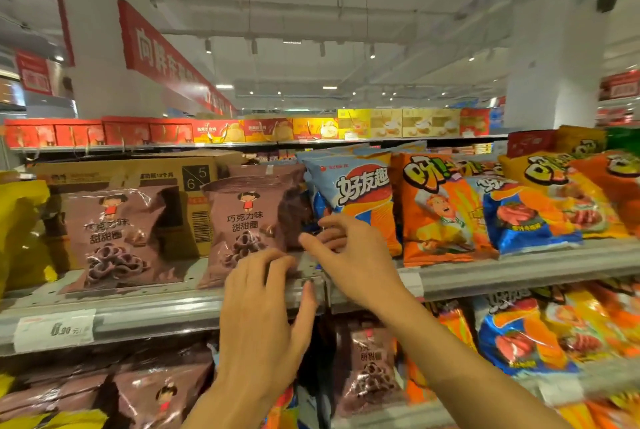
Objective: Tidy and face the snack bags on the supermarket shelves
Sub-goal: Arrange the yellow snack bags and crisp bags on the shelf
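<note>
Left hand (263,300) rests spread on the brown bag (247,231)'s foot; at two o'clock, right hand (349,255), fingers loosely spread, reaches toward the blue bag (353,200), likely to straighten it.

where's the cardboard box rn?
The brown cardboard box sits at the back of the upper shelf, left of centre in the head view, behind and between the two brown chocolate-ring snack bags.

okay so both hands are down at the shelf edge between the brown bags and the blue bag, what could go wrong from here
1. The left hand lies over the brown bag at the shelf lip; a tug could drag it off.
2. The right hand reaches by the blue bag, which leans unevenly and might tip.
3. The price label could get knocked loose.
</note>
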{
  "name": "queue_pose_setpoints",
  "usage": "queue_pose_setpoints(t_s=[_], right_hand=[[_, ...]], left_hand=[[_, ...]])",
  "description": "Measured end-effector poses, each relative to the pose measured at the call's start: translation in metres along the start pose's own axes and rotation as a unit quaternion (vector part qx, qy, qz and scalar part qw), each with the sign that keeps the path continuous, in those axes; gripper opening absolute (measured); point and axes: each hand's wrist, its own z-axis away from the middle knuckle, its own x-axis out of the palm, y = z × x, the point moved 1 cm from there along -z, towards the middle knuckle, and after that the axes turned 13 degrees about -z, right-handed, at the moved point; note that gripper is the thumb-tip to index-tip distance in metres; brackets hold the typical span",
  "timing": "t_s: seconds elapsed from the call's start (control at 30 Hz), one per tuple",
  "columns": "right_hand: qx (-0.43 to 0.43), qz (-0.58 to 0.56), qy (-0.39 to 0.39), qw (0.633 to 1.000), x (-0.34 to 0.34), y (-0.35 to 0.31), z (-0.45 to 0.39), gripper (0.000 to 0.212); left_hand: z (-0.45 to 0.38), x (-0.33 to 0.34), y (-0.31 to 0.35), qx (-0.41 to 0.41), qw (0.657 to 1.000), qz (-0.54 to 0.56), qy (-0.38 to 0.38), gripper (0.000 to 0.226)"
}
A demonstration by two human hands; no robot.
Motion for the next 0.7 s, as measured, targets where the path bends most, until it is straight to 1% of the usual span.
queue_pose_setpoints(t_s=[0.07, 0.13, 0.2, 0.3, 0.43, 0.5, 0.57, 0.63, 0.67, 0.7], right_hand=[[-0.012, -0.028, 0.039, 0.999, -0.037, 0.011, 0.001, 0.034], [-0.018, -0.035, 0.079, 0.996, -0.081, 0.025, 0.001, 0.022], [-0.009, -0.034, 0.111, 0.993, -0.128, 0.042, -0.001, 0.019], [0.018, -0.018, 0.141, 0.990, -0.200, 0.073, -0.007, 0.019], [0.028, 0.032, 0.180, 0.983, -0.285, 0.115, -0.017, 0.016], [0.032, 0.042, 0.194, 0.979, -0.317, 0.132, -0.024, 0.018], [0.037, 0.051, 0.195, 0.979, -0.340, 0.146, -0.032, 0.027], [0.046, 0.072, 0.170, 0.982, -0.354, 0.157, -0.042, 0.041], [0.054, 0.077, 0.147, 0.985, -0.357, 0.160, -0.047, 0.046], [0.064, 0.077, 0.119, 0.988, -0.359, 0.162, -0.053, 0.048]], left_hand=[[-0.007, 0.009, 0.032, 0.004, 0.999, 0.051, 0.000, 0.032], [-0.016, 0.022, 0.064, 0.006, 0.996, 0.090, -0.015, 0.028], [-0.024, 0.036, 0.096, 0.000, 0.993, 0.119, -0.025, 0.024], [-0.040, 0.058, 0.142, -0.052, 0.985, 0.162, -0.029, 0.019], [-0.064, 0.085, 0.190, -0.129, 0.974, 0.178, -0.046, 0.029], [-0.075, 0.094, 0.203, -0.166, 0.971, 0.165, -0.054, 0.040], [-0.083, 0.101, 0.208, -0.204, 0.965, 0.150, -0.075, 0.057], [-0.090, 0.103, 0.212, -0.241, 0.951, 0.162, -0.103, 0.070], [-0.093, 0.104, 0.213, -0.252, 0.945, 0.174, -0.111, 0.070], [-0.097, 0.104, 0.214, -0.258, 0.942, 0.179, -0.118, 0.068]])
